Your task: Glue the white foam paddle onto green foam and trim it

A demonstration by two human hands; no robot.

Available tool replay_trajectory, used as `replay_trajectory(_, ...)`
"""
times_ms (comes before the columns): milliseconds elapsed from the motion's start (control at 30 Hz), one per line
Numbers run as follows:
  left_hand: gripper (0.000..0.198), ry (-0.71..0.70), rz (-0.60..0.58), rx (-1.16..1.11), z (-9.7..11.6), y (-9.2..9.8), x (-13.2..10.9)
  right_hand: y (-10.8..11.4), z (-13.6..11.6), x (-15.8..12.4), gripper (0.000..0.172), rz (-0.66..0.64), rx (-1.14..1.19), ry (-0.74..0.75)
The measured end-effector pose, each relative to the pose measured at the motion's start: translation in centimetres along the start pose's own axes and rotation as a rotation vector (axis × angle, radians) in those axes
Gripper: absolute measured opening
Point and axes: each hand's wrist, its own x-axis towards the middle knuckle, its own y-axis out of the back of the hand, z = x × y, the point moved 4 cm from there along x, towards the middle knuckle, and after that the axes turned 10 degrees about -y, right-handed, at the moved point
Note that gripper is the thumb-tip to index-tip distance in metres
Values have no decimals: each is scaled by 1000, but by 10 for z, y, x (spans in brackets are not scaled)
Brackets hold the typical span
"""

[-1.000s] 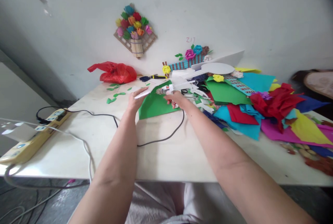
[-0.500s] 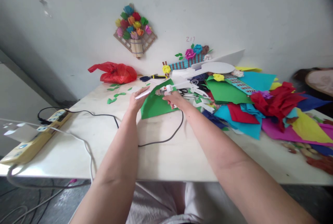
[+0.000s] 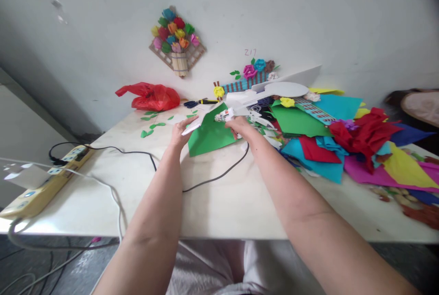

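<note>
A white glue gun (image 3: 225, 115) is held over the middle of the surface (image 3: 219, 212), nearer its back edge than its front edge, nozzle toward the left edge. The right hand (image 3: 238, 126) has its fingers wrapped around the handle, and a black cord (image 3: 219, 177) curves out below it. Just beside the nozzle, the left hand (image 3: 180, 132) has its fingers clamped on a flat white piece (image 3: 193, 126); whether nozzle and piece touch I cannot tell. Under both lies a green sheet (image 3: 210, 138). Green leaf cutouts (image 3: 147, 133) lie toward the back left corner, near a red plastic bag (image 3: 154, 97). Scissors (image 3: 190, 104) lie by the back edge. Red crumpled paper (image 3: 365, 135) tops coloured sheets toward the right edge; a power strip (image 3: 44, 180) lies along the left edge.
</note>
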Motion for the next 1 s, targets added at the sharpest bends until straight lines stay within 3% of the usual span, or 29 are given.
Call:
replay_trajectory(100, 38, -15, -3, 28, -2, -1, 0, 1, -1, -2, 14, 30, -10, 55)
replay_trajectory(333, 39, -43, -9, 67, -7, -4, -1, -13, 0, -10, 6, -97, 319, 28)
replay_trajectory(500, 38, -14, -41, 114, -5, -5, 0, -30, 0, -11, 9, -151, 387, -20)
replay_trajectory(767, 38, -36, -30, 95, 1, -3, -1, -58, 2, 2, 13, -50, 263, -46)
replay_trajectory(1000, 39, -38, -36, 106, -3, -5, -1, -56, 4, 6, 10, 69, 222, -48)
